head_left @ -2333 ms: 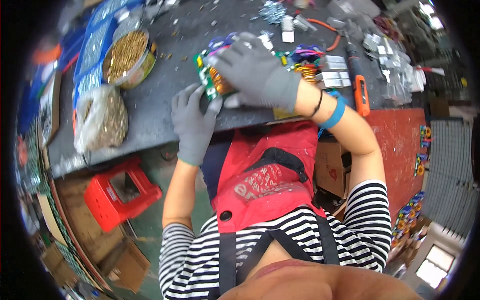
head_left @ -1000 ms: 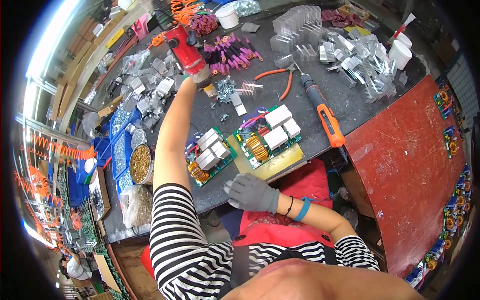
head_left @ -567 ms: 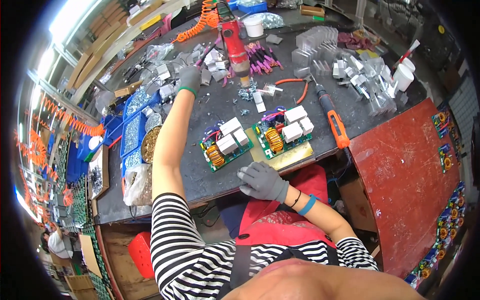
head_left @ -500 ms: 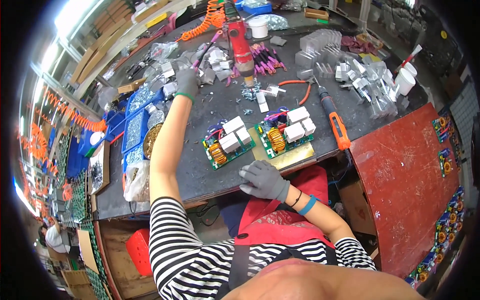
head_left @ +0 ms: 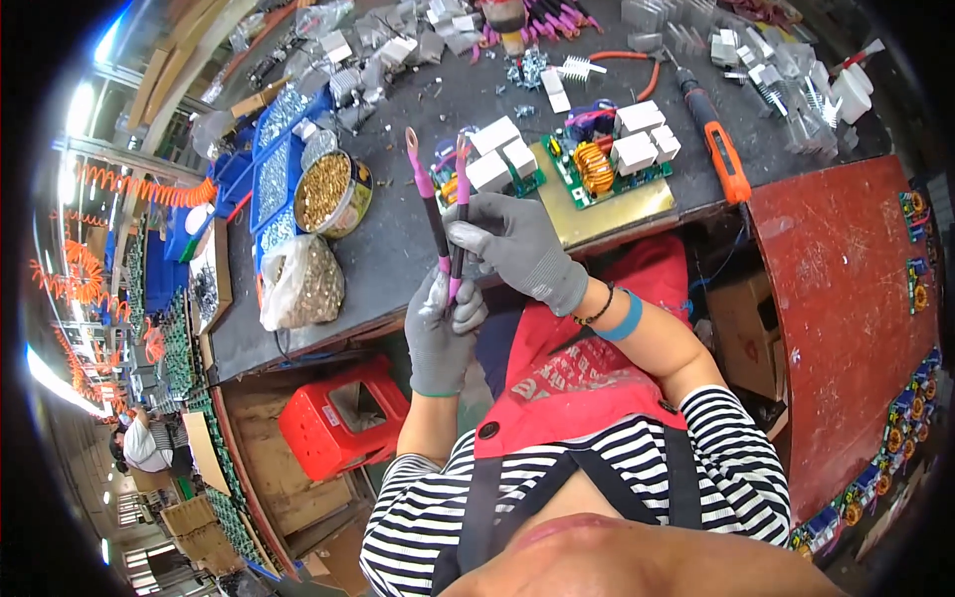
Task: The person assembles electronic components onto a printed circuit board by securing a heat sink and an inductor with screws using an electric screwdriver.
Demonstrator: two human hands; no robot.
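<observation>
In front of my apron I hold two short black cables with pink sleeves and copper ring terminals. My left hand point(head_left: 441, 343) is closed round the lower ends of both the left cable point(head_left: 433, 211) and the right cable point(head_left: 459, 239). My right hand point(head_left: 522, 249) pinches the right cable higher up. Both hands wear grey gloves. Just beyond my right hand lies a green circuit board point(head_left: 524, 184), partly hidden by the glove and cable. A second circuit board point(head_left: 622, 181) with white blocks and a copper coil rests on a brass-coloured plate point(head_left: 652, 201).
An orange and grey screwdriver point(head_left: 718, 144) lies on the right, with orange-handled pliers point(head_left: 649, 82) beyond. Loose screws point(head_left: 527, 68) and heat sinks point(head_left: 786, 85) are spread farther back. Left are a tub of brass parts point(head_left: 333, 194), blue bins point(head_left: 269, 174) and a plastic bag point(head_left: 301, 284).
My left hand has come back from the far left of the table toward my body with the cables. My right hand has lifted from the table edge and taken hold of one. The view has shifted.
</observation>
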